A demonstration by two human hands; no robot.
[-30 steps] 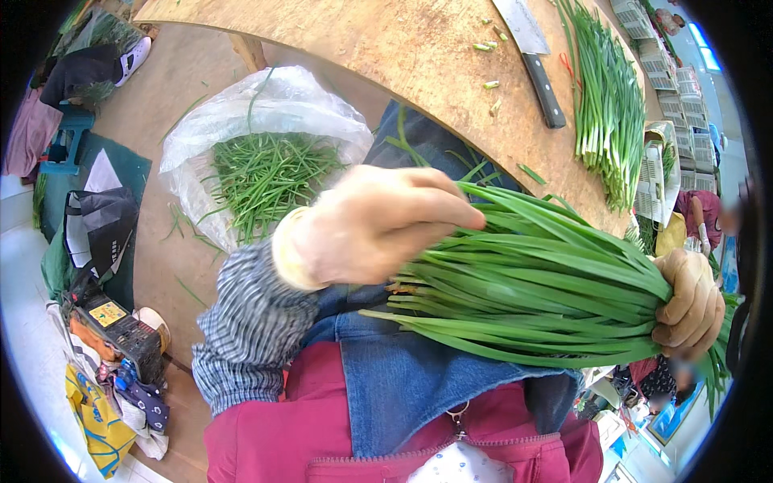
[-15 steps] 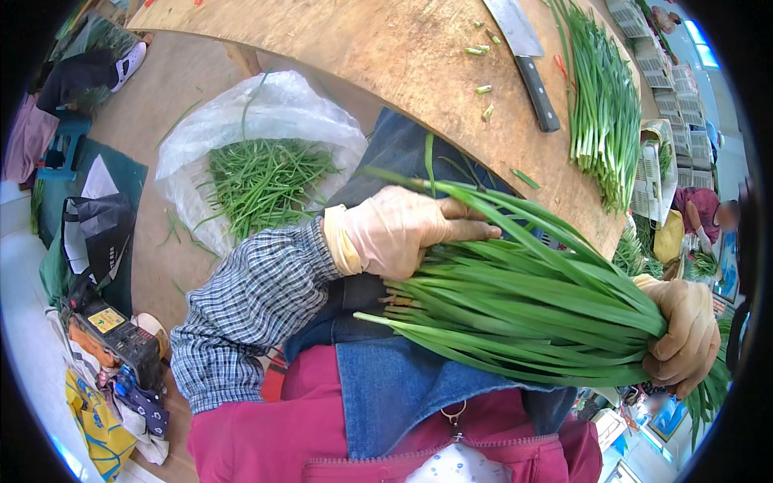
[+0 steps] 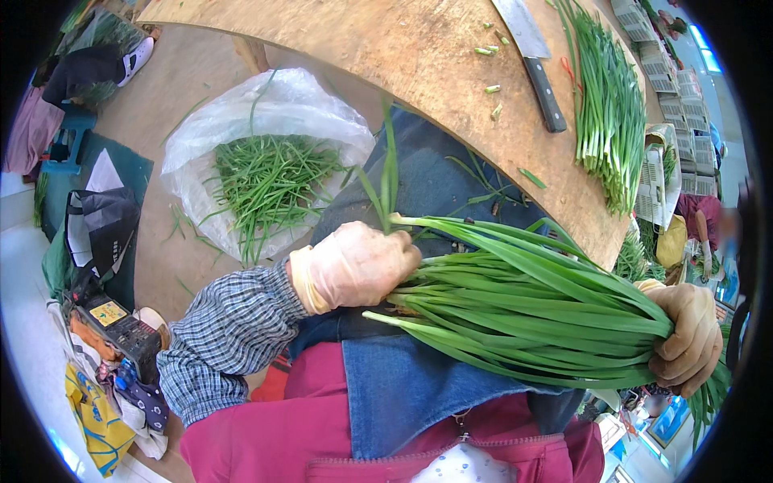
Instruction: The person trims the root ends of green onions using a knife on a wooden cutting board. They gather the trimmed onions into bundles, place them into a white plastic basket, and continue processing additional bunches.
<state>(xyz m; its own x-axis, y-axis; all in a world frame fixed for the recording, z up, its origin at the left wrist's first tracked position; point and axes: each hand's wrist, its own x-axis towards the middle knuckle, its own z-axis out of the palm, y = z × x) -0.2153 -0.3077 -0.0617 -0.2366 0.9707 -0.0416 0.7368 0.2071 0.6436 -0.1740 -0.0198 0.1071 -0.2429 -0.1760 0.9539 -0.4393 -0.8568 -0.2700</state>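
Across my lap lies a large bunch of long green chive leaves (image 3: 523, 314). My right hand (image 3: 683, 340), gloved in tan, grips it toward the leafy end on the right. My left hand (image 3: 358, 262), in a pale thin glove, is closed at the root end, pinching a few loose leaves (image 3: 386, 177) that stick up from its fingers. Beyond, on the wooden table (image 3: 362, 36), lie a kitchen knife (image 3: 539, 80), small cut stalk pieces and a second bunch of chives (image 3: 608, 129) with pale stems aligned.
A clear plastic bag (image 3: 266, 97) of trimmings sits on the floor at left. Bags and clothing (image 3: 105, 402) lie lower left. Another person's leg (image 3: 84, 68) shows upper left. White crates (image 3: 684, 121) are stacked at right, near a person in maroon (image 3: 694, 217).
My left hand has moved down and left, closing on a few leaves that now stand upright, separated from the bunch's top. My right hand has shifted slightly down, still gripping.
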